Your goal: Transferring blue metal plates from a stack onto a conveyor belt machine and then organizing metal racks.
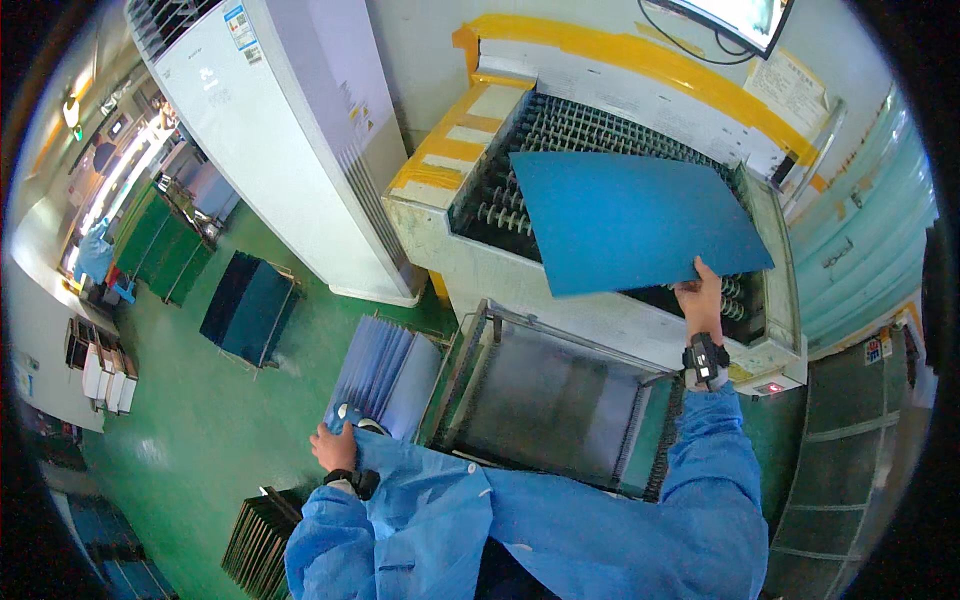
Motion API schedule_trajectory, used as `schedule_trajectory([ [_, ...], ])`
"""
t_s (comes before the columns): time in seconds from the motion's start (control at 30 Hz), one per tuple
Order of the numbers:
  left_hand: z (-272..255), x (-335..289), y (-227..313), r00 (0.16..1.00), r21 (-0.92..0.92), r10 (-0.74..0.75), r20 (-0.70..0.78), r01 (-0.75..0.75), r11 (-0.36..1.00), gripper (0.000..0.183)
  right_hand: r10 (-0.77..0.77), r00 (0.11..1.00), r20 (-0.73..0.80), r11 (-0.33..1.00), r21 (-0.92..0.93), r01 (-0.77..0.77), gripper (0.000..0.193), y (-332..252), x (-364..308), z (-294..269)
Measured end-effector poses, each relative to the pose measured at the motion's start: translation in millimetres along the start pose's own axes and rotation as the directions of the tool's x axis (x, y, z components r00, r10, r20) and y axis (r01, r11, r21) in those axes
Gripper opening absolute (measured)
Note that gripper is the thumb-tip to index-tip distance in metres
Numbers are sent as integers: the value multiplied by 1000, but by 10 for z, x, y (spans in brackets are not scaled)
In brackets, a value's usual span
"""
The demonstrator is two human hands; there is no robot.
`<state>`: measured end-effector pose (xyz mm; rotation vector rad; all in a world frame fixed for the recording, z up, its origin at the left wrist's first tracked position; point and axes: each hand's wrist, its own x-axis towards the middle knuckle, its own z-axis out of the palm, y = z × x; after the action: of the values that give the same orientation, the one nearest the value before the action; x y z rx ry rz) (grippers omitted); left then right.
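My right hand [700,297] is closed on the near edge of a flat blue panel [635,220], with the thumb on its upper face. The panel lies tilted over the rollers [505,215] of a white conveyor machine [520,275] and hides many of them. Lower left, my left hand [332,447] holds nothing that I can see. Its fingers are loosely bent and apart from the thumb, beside the hem of my blue coat [420,480]. Just beyond that hand stands a rack of upright bluish sheets [375,365].
A metal frame cart [545,395] stands between me and the machine. Left of the machine is a tall white cabinet unit [290,150]. More racks [250,310] stand on the green floor [190,400]. A monitor [735,20] hangs above; a grey shelf-like cart [840,470] is at right.
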<state>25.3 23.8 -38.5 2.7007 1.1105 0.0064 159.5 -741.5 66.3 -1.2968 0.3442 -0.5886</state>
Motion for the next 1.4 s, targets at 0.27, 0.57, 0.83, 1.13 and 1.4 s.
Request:
schedule_trajectory([
  [0.27, -3, -133, -137, 999, -21, -22, -41, 21, 1000, 71, 308, 951, 13, 750, 611, -252, 19, 151, 621, 781],
  [0.57, -52, -184, -169, 998, -3, -55, -21, 54, 999, 72, 458, 847, 269, 863, 94, -496, 24, -222, 632, 1025],
  [0.83, -65, -162, -47, 999, 6, -46, -22, 46, 999, 72, -186, 870, 457, 266, -829, 493, 41, -88, 759, 1395],
  [1.13, 13, -124, -111, 999, 37, -45, -27, 46, 998, 71, -65, 913, 402, 111, -906, 407, 52, 117, 911, 1642],
  [1.4, 59, -141, -271, 996, 48, -52, -74, 56, 997, 70, -45, 934, 354, 98, -929, 357, 52, 87, 1222, 1710],
])
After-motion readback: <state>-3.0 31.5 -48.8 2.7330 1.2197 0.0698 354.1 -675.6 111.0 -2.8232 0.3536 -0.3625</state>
